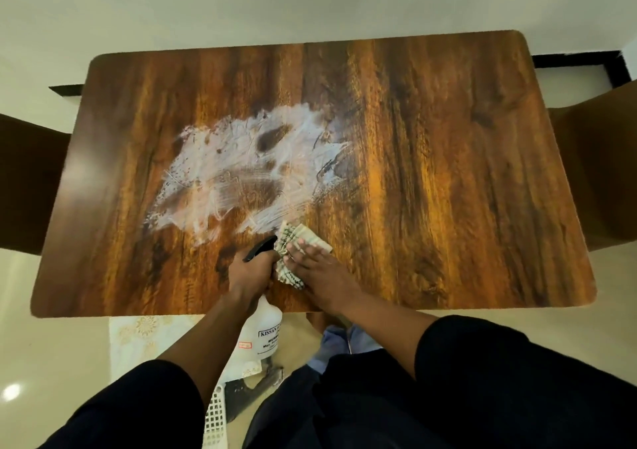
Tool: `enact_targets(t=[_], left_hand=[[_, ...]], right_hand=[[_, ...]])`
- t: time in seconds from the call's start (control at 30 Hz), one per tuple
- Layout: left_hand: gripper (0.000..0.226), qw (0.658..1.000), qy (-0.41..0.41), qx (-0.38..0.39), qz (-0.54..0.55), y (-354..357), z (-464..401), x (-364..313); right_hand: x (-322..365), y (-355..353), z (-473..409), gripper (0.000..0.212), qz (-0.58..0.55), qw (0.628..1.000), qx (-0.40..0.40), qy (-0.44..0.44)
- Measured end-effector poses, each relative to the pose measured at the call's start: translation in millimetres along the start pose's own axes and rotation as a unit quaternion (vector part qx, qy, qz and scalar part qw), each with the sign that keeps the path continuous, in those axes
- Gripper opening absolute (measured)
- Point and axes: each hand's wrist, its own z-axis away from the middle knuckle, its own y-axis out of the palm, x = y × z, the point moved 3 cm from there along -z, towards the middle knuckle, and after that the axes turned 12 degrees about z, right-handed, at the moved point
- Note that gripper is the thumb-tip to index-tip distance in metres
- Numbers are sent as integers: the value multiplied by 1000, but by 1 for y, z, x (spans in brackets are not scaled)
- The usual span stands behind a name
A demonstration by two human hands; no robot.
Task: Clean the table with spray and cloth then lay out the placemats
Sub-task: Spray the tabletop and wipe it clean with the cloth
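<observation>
A home dining room, by the look of it: wood-grain table (431, 173), brown chairs (599, 173) at either end, glossy tiled floor (51, 345).

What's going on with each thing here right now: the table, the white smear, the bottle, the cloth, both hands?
Table: partly smeared, no placemats on it.
White smear: streaked across the left-centre, not wiped off.
Spray bottle: held at its black trigger head, body hanging below the table edge.
Cloth: crumpled, pressed onto the table.
Left hand: grips the bottle.
Right hand: fingers flat on the cloth.

Smeared wooden table (431, 173), folded cloth (306, 238), white spray bottle (267, 331)
</observation>
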Motion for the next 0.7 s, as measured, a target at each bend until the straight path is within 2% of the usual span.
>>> enact_targets(t=[0.13, 0.2, 0.33, 0.47, 0.6, 0.7], left_hand=[[18, 1000, -1, -15, 18, 0, 3, -4], [17, 999, -8, -13, 33, 1, 7, -7], [19, 998, 6, -34, 55, 6, 10, -9], [22, 997, 21, -48, 58, 11, 15, -8], [22, 995, 18, -59, 82, 9, 19, -4], [19, 993, 18, -66, 98, 5, 18, -4]], right_hand=[[-28, -3, 1, 70, 22, 998, -9, -66], [-59, -12, 9, 73, 12, 998, -7, -62], [-131, -33, 23, 66, -5, 998, -24, 61], [-187, -47, 19, 71, -51, 968, -58, 238], [-179, -50, 1, 69, -62, 943, -64, 320], [-144, -46, -14, 70, -40, 945, -62, 319]])
